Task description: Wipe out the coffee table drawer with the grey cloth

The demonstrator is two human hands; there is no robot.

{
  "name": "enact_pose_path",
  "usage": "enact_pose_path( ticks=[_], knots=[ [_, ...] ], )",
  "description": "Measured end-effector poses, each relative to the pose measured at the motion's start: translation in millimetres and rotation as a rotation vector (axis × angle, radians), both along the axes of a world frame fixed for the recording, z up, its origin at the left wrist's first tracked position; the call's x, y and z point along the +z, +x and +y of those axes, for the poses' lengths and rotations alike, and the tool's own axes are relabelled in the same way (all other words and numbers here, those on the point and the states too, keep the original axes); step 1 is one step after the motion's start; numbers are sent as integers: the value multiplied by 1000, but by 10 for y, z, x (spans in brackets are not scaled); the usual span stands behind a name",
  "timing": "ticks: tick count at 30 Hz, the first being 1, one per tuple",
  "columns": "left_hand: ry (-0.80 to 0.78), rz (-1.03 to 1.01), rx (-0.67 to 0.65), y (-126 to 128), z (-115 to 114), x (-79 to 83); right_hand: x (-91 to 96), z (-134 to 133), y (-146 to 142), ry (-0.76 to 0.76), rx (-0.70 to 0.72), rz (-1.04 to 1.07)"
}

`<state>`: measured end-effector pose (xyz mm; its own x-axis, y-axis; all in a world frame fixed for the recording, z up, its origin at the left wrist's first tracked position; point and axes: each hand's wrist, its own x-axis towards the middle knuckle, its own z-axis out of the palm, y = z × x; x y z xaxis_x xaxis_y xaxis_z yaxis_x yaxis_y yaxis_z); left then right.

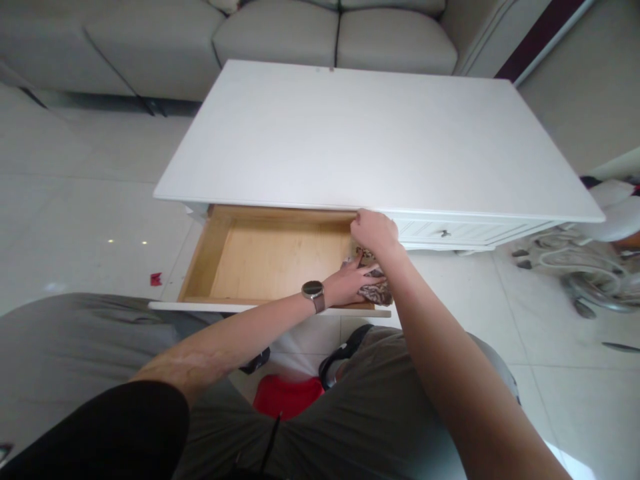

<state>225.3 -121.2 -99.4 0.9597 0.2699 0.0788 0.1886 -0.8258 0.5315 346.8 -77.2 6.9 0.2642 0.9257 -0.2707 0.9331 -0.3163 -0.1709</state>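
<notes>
A wooden drawer [270, 257] with a white front stands pulled out from a white coffee table [360, 133]. At its right side wall, my left hand [350, 283], with a watch [313, 290] on the wrist, grips a crumpled patterned cloth [377, 293]. Its fingers are somewhat spread, and cloth shows between and around them. My right hand [376, 232] is curled closed at the drawer's back right corner, just under the tabletop edge. Part of the cloth lies right below it; whatever its fingers hold is hidden.
Behind the table is a grey sofa [275, 37]. A closed drawer with a small knob [445, 233] sits to the right. A red object [287, 395] is below, between my legs. Tangled pale items [590, 267] lie on the right floor, a red scrap [156, 279] on the left.
</notes>
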Motion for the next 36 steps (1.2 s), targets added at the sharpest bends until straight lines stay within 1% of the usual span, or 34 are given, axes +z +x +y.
enact_pose_path(
  ticks=[1, 3, 6, 10, 13, 15, 18, 19, 20, 21, 22, 23, 25, 26, 27, 29, 31, 33, 36],
  knots=[
    [11, -4, -13, 14, -10, -3, 3, 3, -4, 1, -1, 9],
    [-10, -11, 17, 37, -19, -39, 1, 8, -7, 0, 1, 18],
    [-109, -43, 149, 48, -3, -151, 11, 16, 25, 1, -10, 22],
    [-313, -133, 389, 10, 77, -347, 89, 17, 145, 39, -91, 28],
    [-546, -167, 586, -14, 178, -494, 164, 3, 231, 94, -154, 40],
    [-675, -236, 733, -8, 257, -571, 203, -10, 264, 122, -168, 52],
    [-766, -387, 983, 35, 380, -613, 236, -24, 277, 141, -166, 69],
    [-770, -415, 1039, 60, 416, -603, 241, -26, 275, 144, -165, 74],
    [-761, -425, 1060, 92, 446, -583, 244, -26, 273, 146, -163, 79],
    [-739, -422, 1043, 133, 470, -554, 244, -25, 270, 148, -160, 84],
    [-701, -411, 985, 186, 484, -521, 242, -22, 268, 149, -156, 90],
    [-648, -389, 892, 250, 489, -487, 238, -18, 266, 149, -151, 95],
    [-495, -330, 692, 407, 470, -427, 224, -10, 264, 145, -142, 103],
    [-402, -299, 619, 490, 450, -404, 215, -7, 263, 140, -140, 106],
    [-311, -266, 578, 570, 428, -387, 206, -4, 260, 133, -137, 108],
    [-167, -188, 587, 691, 392, -363, 187, -2, 253, 116, -130, 109],
    [-73, -100, 620, 738, 393, -343, 170, -5, 242, 102, -120, 109],
    [6, -20, 611, 711, 443, -316, 158, -11, 233, 93, -107, 111],
    [142, 62, 548, 589, 584, -266, 148, -18, 229, 79, -96, 117]
  ],
)
